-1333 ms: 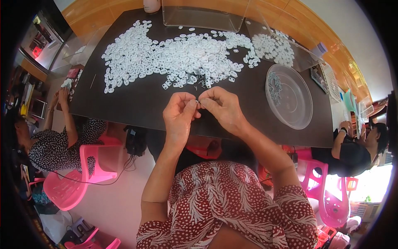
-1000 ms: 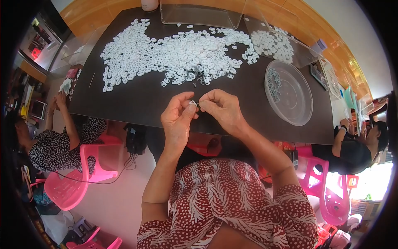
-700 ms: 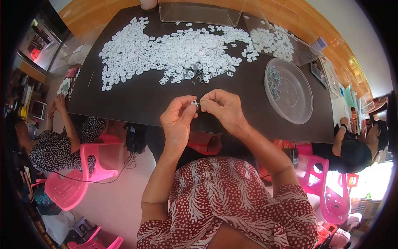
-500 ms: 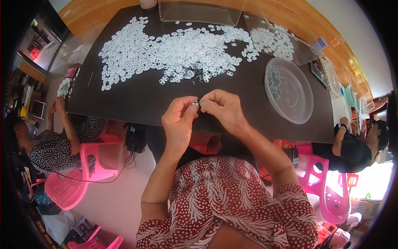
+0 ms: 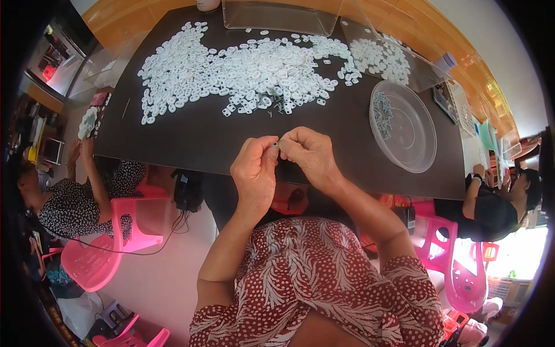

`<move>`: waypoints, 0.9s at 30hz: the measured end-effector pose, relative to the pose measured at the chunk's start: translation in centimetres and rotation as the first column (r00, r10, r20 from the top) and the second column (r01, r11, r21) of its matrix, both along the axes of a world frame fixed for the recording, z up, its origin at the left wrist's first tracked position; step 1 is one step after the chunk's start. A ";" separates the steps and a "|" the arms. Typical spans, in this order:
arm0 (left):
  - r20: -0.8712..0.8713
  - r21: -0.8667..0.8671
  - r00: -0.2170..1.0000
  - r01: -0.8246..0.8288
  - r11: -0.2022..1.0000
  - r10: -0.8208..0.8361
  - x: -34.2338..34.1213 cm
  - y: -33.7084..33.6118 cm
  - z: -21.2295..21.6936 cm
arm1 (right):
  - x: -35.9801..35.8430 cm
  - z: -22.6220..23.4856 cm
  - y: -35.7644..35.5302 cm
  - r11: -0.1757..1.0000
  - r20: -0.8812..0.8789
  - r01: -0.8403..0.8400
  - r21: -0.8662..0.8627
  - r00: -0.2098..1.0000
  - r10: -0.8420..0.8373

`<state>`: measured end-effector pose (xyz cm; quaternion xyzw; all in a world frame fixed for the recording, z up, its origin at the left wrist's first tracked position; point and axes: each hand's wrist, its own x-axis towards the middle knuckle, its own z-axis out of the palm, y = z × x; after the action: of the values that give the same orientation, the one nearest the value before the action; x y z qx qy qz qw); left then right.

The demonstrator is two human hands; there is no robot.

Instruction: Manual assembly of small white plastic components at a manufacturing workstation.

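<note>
My left hand (image 5: 254, 170) and my right hand (image 5: 309, 153) meet fingertip to fingertip above the near edge of a dark table (image 5: 196, 139). Between them they pinch one small white plastic piece (image 5: 276, 143); its shape is too small to make out. A wide heap of several similar white pieces (image 5: 243, 63) covers the far half of the table. To the right stands a round clear plastic bowl (image 5: 404, 124) with a small cluster of grey metal bits (image 5: 381, 110) inside.
A clear rectangular box (image 5: 277, 14) and a clear tray holding white pieces (image 5: 378, 55) sit at the far edge. One person (image 5: 69, 196) sits at the left on a pink chair (image 5: 98, 254), another person (image 5: 491, 205) at the right. More pink chairs (image 5: 457, 272) stand nearby.
Both hands have stayed together at the table's near edge, with only small finger movements on the piece. The view has shifted slightly.
</note>
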<state>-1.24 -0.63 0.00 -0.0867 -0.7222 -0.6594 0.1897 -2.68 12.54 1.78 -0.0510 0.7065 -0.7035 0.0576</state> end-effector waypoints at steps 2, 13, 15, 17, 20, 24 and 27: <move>-0.024 -0.016 0.999 -0.022 1.000 0.021 0.1 0.2 -0.1 | 0.0 -0.3 -0.2 0.999 -0.027 0.034 0.040 0.999 -0.033; 0.108 0.187 0.994 -0.003 0.982 -0.018 0.5 -0.1 0.0 | 0.4 0.5 -0.1 1.000 -0.060 -0.009 0.009 0.998 0.010; 0.106 0.169 0.994 -0.006 0.986 -0.012 0.6 -0.1 0.3 | 0.4 0.3 0.0 1.000 -0.077 -0.010 0.020 0.997 0.012; 0.104 0.153 0.995 -0.006 0.988 -0.009 0.6 -0.1 0.5 | 0.4 0.0 0.2 0.998 -0.087 -0.013 0.069 0.996 0.019; 0.071 0.131 0.997 0.010 0.991 -0.019 0.7 -0.1 0.5 | 0.3 -0.1 0.2 0.999 -0.049 -0.011 0.050 0.999 0.013; 0.028 0.092 1.000 -0.004 0.996 0.002 0.9 0.0 0.3 | 0.5 0.2 0.1 0.996 -0.060 -0.020 0.087 0.998 0.025; -0.013 0.052 1.000 -0.026 0.998 0.027 0.9 0.3 0.2 | 0.7 -0.1 -0.1 0.998 -0.102 -0.012 0.058 0.995 0.017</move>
<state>-0.33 -0.28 0.16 -0.0766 -0.7048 -0.6747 0.2054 -1.95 12.42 1.65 -0.0906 0.7279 -0.6791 0.0277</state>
